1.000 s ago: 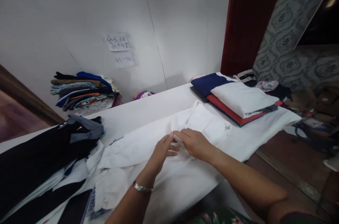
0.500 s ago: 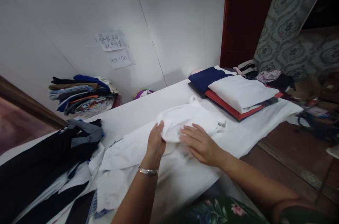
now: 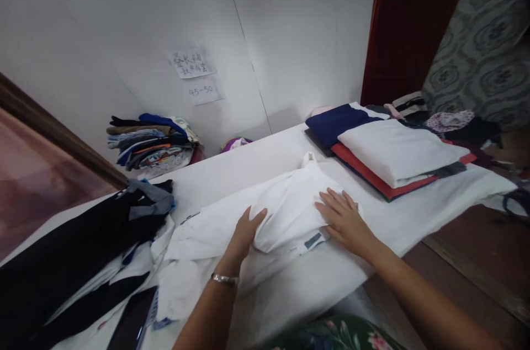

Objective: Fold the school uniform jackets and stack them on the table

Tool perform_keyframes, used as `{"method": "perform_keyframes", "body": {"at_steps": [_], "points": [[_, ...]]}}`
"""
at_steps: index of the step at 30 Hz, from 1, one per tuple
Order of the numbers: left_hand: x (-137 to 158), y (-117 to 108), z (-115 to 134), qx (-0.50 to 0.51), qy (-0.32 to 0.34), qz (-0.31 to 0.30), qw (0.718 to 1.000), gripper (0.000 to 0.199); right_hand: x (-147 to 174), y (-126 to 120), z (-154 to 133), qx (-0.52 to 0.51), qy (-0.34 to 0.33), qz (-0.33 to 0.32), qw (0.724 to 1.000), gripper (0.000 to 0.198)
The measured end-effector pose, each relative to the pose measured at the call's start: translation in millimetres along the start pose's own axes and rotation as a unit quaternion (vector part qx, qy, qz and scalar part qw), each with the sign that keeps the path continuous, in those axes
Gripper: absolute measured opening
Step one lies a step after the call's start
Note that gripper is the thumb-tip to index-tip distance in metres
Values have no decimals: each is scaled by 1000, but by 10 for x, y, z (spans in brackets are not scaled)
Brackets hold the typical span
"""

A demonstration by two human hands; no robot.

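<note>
A white garment (image 3: 290, 201) lies partly folded on the white-covered table, its fabric bunched into loose folds. At its left edge rests my left hand (image 3: 244, 231), thumb and finger spread apart and the other fingers hard to see. My right hand (image 3: 342, 220) is laid flat on the garment's right part with the fingers stretched out. A dark label (image 3: 312, 240) shows at the garment's near edge. Left of it, more white cloth (image 3: 194, 237) is spread out, and I cannot tell whether it is the same piece.
On the right stands a stack of folded clothes with a white piece (image 3: 399, 148) on top, beside a navy one (image 3: 339, 123). Black clothes (image 3: 83, 261) lie at the left. Behind them is a pile of mixed clothes (image 3: 155, 143). Paper notes (image 3: 194, 63) hang on the wall.
The garment has been lowered and spread wider, and its dark label now shows. My left hand has loosened from its edge. My right hand has moved right and flattened. The view has shifted left.
</note>
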State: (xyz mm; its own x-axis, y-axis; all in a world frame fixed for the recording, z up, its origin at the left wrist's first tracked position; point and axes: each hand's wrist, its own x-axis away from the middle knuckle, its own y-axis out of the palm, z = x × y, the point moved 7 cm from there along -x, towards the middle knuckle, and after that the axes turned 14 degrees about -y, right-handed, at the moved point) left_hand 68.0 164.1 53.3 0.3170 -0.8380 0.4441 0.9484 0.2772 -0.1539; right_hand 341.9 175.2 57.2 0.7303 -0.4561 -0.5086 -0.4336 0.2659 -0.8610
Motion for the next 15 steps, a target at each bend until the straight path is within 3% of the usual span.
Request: {"method": "perform_keyframes", "body": {"at_steps": [2, 4, 7, 10, 12, 15], "points": [[20, -11, 41, -57, 4, 27, 998, 31, 23, -28, 84, 14, 20, 5, 1000, 51], [63, 30, 93, -34, 4, 24, 999, 31, 62, -15, 169, 22, 42, 3, 999, 51], [151, 256, 211, 126, -33, -91, 987, 36, 115, 60, 244, 14, 55, -11, 998, 54], [166, 420, 371, 284, -78, -174, 940, 48, 153, 134, 269, -10, 53, -30, 998, 56], [67, 370, 402, 355, -85, -155, 918, 50, 178, 164, 281, -22, 53, -37, 998, 56], [-150, 124, 183, 413, -117, -56, 901, 43, 217, 188, 285, -33, 50, -38, 997, 55]]}}
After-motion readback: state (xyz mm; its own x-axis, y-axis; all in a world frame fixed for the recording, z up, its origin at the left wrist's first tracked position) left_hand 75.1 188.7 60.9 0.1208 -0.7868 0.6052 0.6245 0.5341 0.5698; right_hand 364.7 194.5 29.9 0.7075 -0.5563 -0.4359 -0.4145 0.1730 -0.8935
